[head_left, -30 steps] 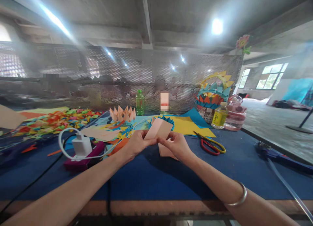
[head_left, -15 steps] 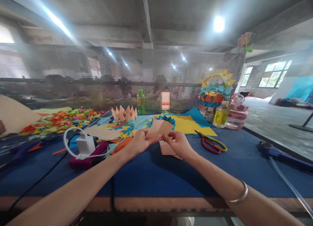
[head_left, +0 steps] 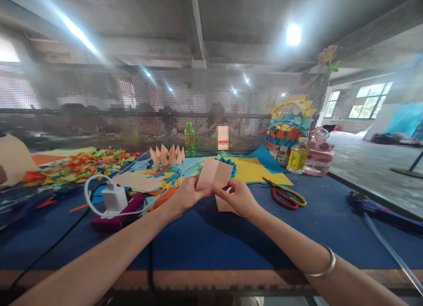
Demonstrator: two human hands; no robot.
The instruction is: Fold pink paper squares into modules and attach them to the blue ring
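Both of my hands hold a creased piece of pale pink paper [head_left: 214, 173] above the middle of the blue table. My left hand [head_left: 191, 193] pinches its lower left side, and my right hand [head_left: 238, 195] grips its lower right edge, thumbs close together. Under my right hand lies another pink paper piece [head_left: 224, 204], partly covered. Behind the held paper, a blue zigzag paper ring [head_left: 232, 166] shows in part. A pink pointed paper crown [head_left: 167, 155] stands farther left. Red and yellow scissors [head_left: 286, 196] lie to the right of my right hand.
A white charger [head_left: 114, 198] sits on a purple block [head_left: 132, 209] at left, near a scrap pile [head_left: 89, 165]. Bottles [head_left: 298, 156] and stacked paper crowns [head_left: 289, 125] stand at back right. A blue-handled tool [head_left: 380, 211] lies far right. Someone's hand holds paper [head_left: 16, 160] far left.
The held pink paper has opened out along its crease and tilted up, showing two panels. At the far left, the other person's paper has shifted left and down.
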